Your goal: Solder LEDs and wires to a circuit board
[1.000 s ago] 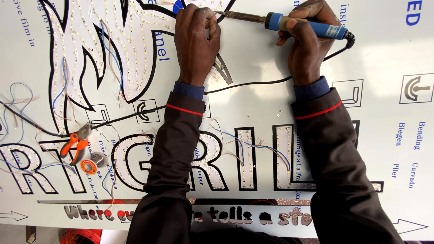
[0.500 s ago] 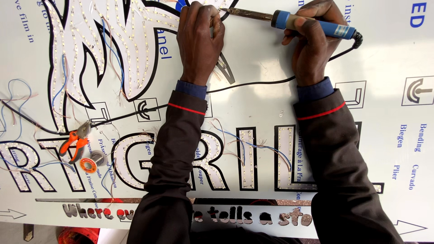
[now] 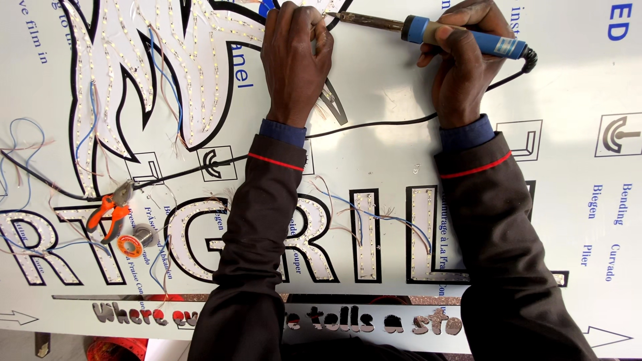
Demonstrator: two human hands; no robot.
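1. My right hand (image 3: pixel 461 73) closes its grip round the blue-handled soldering iron (image 3: pixel 461 37); its metal tip points left, toward my left hand (image 3: pixel 294 60).
2. My left hand presses down, fingers curled; what it pinches, I cannot tell.
3. The iron's black cord (image 3: pixel 374 126) trails below both wrists.
4. Far lower left: orange pliers (image 3: pixel 107 210), solder spool (image 3: pixel 130 244), on the glossy white sign panel (image 3: pixel 388 167) lined with LED strips.

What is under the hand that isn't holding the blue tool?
The left hand lies flat on the white sign panel, over a black-outlined shape filled with tiny lights. What its palm covers is hidden.
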